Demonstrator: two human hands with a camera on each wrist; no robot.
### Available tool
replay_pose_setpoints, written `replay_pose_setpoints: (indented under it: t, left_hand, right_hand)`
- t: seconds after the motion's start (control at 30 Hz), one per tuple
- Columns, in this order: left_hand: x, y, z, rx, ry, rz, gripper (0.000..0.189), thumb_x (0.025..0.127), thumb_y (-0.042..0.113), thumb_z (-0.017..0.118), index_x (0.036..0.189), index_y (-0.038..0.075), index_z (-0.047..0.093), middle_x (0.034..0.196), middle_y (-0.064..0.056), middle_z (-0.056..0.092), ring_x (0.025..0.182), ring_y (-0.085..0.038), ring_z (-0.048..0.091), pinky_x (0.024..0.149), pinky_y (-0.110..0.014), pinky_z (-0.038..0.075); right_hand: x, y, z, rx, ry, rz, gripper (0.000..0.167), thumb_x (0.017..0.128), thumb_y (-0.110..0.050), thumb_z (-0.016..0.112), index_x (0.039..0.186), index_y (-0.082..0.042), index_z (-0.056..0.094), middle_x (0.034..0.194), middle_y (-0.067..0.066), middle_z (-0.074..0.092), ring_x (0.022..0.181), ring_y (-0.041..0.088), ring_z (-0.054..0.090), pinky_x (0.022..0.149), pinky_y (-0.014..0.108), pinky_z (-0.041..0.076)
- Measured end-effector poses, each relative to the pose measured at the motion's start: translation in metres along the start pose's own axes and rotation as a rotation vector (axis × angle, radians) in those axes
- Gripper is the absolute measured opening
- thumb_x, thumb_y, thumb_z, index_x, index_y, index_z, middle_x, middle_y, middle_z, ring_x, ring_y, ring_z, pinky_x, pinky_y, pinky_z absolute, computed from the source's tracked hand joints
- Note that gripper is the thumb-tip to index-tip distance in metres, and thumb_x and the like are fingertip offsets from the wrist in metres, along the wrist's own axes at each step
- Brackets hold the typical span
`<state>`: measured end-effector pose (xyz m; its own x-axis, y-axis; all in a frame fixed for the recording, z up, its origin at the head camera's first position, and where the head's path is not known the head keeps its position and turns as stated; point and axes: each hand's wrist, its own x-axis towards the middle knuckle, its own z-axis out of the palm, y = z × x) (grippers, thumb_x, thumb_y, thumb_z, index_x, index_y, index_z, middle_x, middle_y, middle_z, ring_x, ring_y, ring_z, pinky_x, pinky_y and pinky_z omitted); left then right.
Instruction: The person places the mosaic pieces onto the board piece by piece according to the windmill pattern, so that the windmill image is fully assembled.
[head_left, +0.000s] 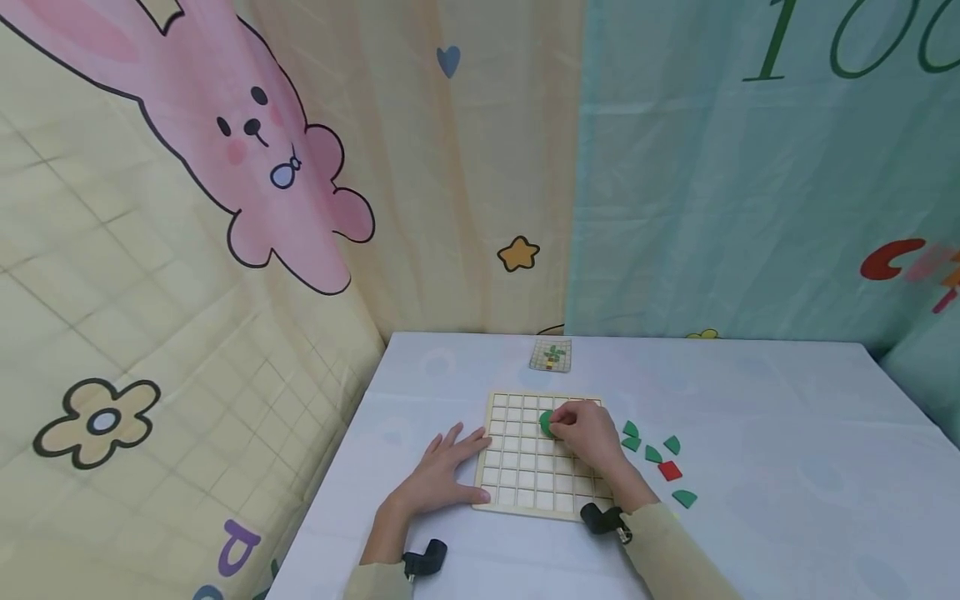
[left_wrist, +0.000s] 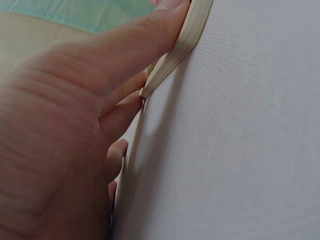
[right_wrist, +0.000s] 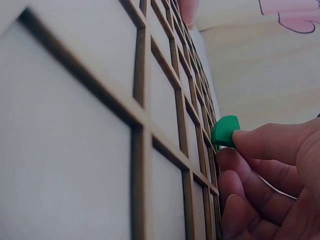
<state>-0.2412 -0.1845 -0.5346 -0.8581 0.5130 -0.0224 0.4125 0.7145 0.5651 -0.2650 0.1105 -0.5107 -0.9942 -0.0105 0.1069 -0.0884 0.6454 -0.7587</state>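
Note:
A wooden grid board [head_left: 527, 481] with white square cells lies on the table. My left hand [head_left: 441, 477] is spread along its left side, fingertips and thumb touching the edge; in the left wrist view the thumb [left_wrist: 145, 37] lies against the wooden rim [left_wrist: 172, 62]. Over the board's upper middle, my right hand [head_left: 592, 437] pinches a green quarter-circle piece [right_wrist: 226, 131] between thumb and finger, right at the grid. From the head view the green there [head_left: 546, 423] looks rounder, and I cannot tell whether a second piece lies under it.
Several green quarter-circle pieces [head_left: 652, 454] and a red square piece [head_left: 670, 471] lie to the board's right. A small pattern card [head_left: 542, 365] with a green and yellow design sits behind the board. The white-covered table [head_left: 787, 467] meets printed curtains at its back edge.

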Motion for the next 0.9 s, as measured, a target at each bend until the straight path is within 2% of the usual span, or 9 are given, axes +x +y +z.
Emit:
replay_pose_setpoints:
  t: [0.33, 0.57, 0.9]
  left_hand:
    - [0.0006, 0.0009, -0.0005, 0.001, 0.017, 0.026, 0.095, 0.074, 0.069, 0.075, 0.153, 0.027, 0.045, 0.162, 0.013, 0.029, 0.154, -0.029, 0.007, 0.122, -0.055, 0.003]
    - [0.0009, 0.0004, 0.0000, 0.006, 0.019, 0.034, 0.095, 0.074, 0.070, 0.074, 0.153, 0.028, 0.045, 0.162, 0.013, 0.029, 0.154, -0.029, 0.007, 0.122, -0.055, 0.003]
    - [0.0009, 0.0018, -0.0004, 0.019, 0.010, 0.008, 0.095, 0.074, 0.069, 0.076, 0.154, 0.029, 0.044, 0.162, 0.015, 0.028, 0.154, -0.026, 0.006, 0.122, -0.053, 0.003]
  right_hand:
    - [0.0023, -0.0028, 0.0015, -0.064, -0.024, 0.031, 0.004, 0.087, -0.019, 0.079, 0.088, -0.016, 0.076, 0.077, -0.007, 0.064, 0.071, 0.013, 0.057, 0.064, 0.032, 0.048]
    - [0.0017, -0.0053, 0.0042, -0.111, -0.055, 0.017, 0.005, 0.085, -0.018, 0.080, 0.089, -0.017, 0.076, 0.071, -0.006, 0.061, 0.065, 0.014, 0.054, 0.056, 0.031, 0.044]
    - [0.0015, -0.0069, 0.0054, -0.147, -0.047, 0.001, 0.005, 0.085, -0.015, 0.079, 0.088, -0.016, 0.075, 0.070, -0.005, 0.058, 0.062, 0.016, 0.051, 0.052, 0.031, 0.041]
